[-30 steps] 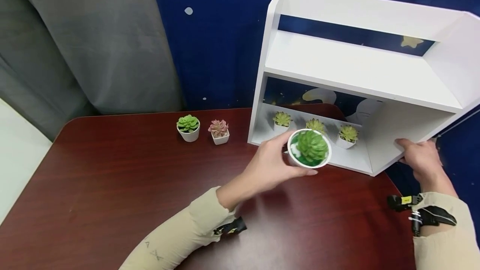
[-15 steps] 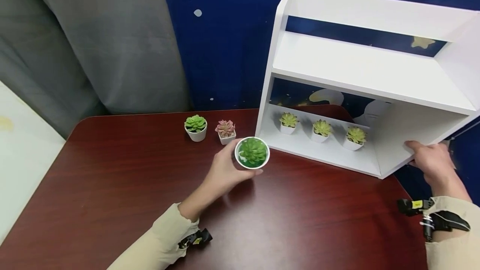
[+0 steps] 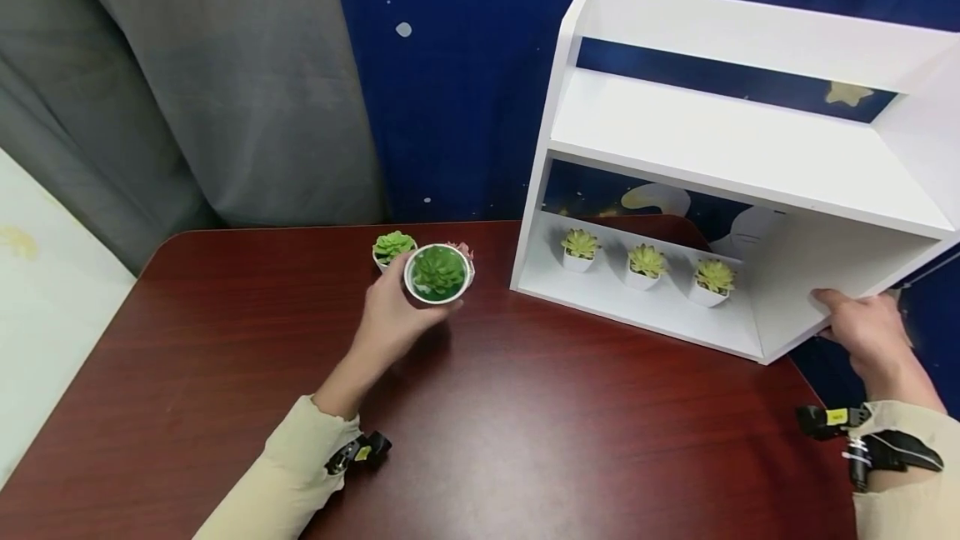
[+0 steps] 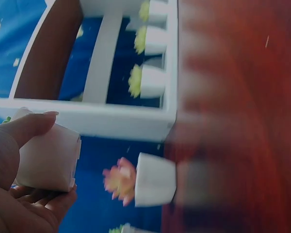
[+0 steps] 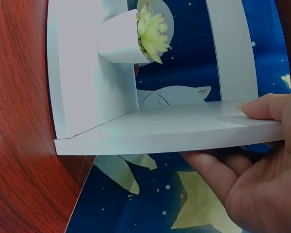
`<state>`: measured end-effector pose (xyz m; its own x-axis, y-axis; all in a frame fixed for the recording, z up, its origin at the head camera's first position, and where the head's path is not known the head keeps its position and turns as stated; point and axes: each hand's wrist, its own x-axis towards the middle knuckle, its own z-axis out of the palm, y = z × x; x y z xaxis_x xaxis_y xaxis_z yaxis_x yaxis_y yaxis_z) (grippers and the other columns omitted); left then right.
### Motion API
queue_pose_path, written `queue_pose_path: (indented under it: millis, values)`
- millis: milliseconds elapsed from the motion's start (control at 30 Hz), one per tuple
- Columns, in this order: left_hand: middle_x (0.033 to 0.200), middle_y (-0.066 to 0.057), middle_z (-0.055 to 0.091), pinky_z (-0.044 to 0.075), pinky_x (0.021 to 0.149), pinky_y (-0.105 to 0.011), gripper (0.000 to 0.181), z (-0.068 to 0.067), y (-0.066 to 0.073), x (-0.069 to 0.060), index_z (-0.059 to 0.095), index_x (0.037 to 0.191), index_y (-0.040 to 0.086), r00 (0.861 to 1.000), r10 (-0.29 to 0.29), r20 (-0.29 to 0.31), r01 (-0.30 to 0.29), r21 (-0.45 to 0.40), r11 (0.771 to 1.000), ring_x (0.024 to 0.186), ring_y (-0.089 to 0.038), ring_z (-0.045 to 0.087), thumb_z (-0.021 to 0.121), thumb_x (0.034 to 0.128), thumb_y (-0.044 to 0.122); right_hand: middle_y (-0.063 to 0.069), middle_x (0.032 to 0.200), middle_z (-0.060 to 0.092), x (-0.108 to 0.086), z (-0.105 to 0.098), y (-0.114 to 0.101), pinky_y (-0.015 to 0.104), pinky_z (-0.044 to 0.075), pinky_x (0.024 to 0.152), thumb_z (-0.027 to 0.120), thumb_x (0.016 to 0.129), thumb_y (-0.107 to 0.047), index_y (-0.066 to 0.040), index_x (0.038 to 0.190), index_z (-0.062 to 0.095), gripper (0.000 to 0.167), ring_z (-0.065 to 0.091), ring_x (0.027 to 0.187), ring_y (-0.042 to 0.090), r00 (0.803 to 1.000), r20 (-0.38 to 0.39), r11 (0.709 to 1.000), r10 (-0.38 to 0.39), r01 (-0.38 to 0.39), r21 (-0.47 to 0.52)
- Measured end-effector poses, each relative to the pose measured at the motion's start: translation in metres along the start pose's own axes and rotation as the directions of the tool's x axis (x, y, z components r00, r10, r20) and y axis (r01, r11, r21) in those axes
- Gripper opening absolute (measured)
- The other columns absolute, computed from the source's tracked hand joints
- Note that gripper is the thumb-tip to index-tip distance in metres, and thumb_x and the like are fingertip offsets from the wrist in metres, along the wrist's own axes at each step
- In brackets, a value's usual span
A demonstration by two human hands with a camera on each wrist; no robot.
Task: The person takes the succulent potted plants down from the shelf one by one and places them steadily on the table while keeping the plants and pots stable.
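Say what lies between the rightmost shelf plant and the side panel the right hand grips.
Nothing: the bottom shelf is bare between the rightmost plant and that side panel, as the head and right wrist views show.

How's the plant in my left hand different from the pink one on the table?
The held plant has green leaves; the pink plant has pinkish ones. Your left hand grips the held plant off the table, while the pink plant stands on it. Both are in white pots.
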<state>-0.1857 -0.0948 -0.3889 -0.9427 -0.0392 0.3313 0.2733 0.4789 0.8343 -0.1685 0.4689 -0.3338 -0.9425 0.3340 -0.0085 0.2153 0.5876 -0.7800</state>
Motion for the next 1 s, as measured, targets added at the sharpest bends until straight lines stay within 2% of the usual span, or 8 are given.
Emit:
queue_pose_path:
  millis: [100,233,567,633,733,833,967,1000]
  values:
    - [0.128,-0.009,0.068,0.05,0.105,-0.049,0.08,-0.011,-0.007,0.007,0.056,0.136,0.011,0.999,-0.006,-0.04,0.007,0.017,1.0,0.12,-0.027,0.064,0.094,0.0678,0.028,0.011,0.115,0.06,-0.001,0.003,-0.005,0.013,0.051,0.059,0.046,0.104,-0.025,0.006,0.148,0.034,0.055,0.046,0.073,-0.021,1.0,-0.025,0.999,0.015,-0.016,-0.052]
    - [0.131,-0.01,0.066,0.048,0.106,-0.051,0.08,-0.024,-0.017,0.017,0.055,0.137,0.01,0.996,-0.028,-0.084,0.031,0.043,0.999,0.123,-0.027,0.062,0.093,0.0697,0.029,0.04,0.146,0.039,-0.001,0.007,-0.013,0.009,0.048,0.056,0.043,0.104,-0.023,0.012,0.152,0.026,0.062,0.046,0.076,-0.017,0.996,-0.084,0.993,0.042,-0.051,-0.103]
    - [0.136,-0.016,0.063,0.046,0.108,-0.052,0.08,-0.047,-0.052,0.035,0.052,0.141,0.004,0.98,-0.13,-0.149,0.141,0.067,0.988,0.127,-0.032,0.059,0.089,0.0762,0.033,0.034,0.155,0.036,-0.002,0.004,-0.002,0.005,0.044,0.053,0.041,0.105,-0.025,0.005,0.156,0.024,0.062,0.067,0.105,0.024,0.986,-0.151,0.985,0.071,-0.093,-0.143]
    - [0.136,-0.017,0.063,0.046,0.109,-0.052,0.079,-0.05,-0.06,0.036,0.052,0.141,0.002,0.972,-0.157,-0.174,0.168,0.053,0.984,0.126,-0.032,0.059,0.088,0.0769,0.032,0.033,0.155,0.037,-0.001,0.003,0.0,0.004,0.044,0.053,0.042,0.105,-0.024,0.006,0.156,0.025,0.061,0.068,0.103,0.021,0.987,-0.149,0.987,0.067,-0.088,-0.136]
    - [0.137,-0.018,0.062,0.046,0.11,-0.051,0.08,-0.055,-0.072,0.036,0.051,0.142,0.002,0.954,-0.212,-0.21,0.223,0.03,0.974,0.126,-0.032,0.058,0.087,0.0774,0.033,0.035,0.153,0.037,-0.001,0.005,-0.002,0.006,0.045,0.053,0.043,0.105,-0.024,0.007,0.155,0.026,0.061,0.056,0.078,-0.01,0.987,-0.146,0.988,0.074,-0.093,-0.127]
    - [0.139,-0.019,0.059,0.045,0.11,-0.051,0.082,-0.059,-0.085,0.034,0.049,0.144,0.001,0.933,-0.278,-0.229,0.292,0.029,0.956,0.128,-0.033,0.055,0.086,0.0783,0.034,0.041,0.151,0.035,0.0,0.006,-0.005,0.007,0.046,0.053,0.042,0.105,-0.023,0.011,0.153,0.026,0.062,0.043,0.072,-0.019,0.991,-0.122,0.987,0.062,-0.079,-0.14]
    - [0.144,-0.021,0.054,0.043,0.113,-0.052,0.087,-0.065,-0.1,0.032,0.044,0.148,0.0,0.907,-0.36,-0.221,0.373,0.022,0.928,0.132,-0.035,0.051,0.085,0.0799,0.036,0.042,0.15,0.036,0.002,0.008,-0.003,0.007,0.045,0.053,0.042,0.105,-0.024,0.011,0.153,0.026,0.062,0.052,0.078,-0.008,0.993,-0.102,0.985,0.052,-0.068,-0.16]
    - [0.144,-0.021,0.054,0.043,0.113,-0.051,0.087,-0.067,-0.103,0.032,0.044,0.148,0.0,0.903,-0.372,-0.217,0.383,0.011,0.924,0.132,-0.035,0.051,0.085,0.0799,0.035,0.035,0.144,0.049,0.005,0.008,0.003,0.007,0.045,0.053,0.043,0.105,-0.026,0.005,0.153,0.034,0.058,0.053,0.077,-0.009,0.993,-0.105,0.987,0.049,-0.064,-0.15]
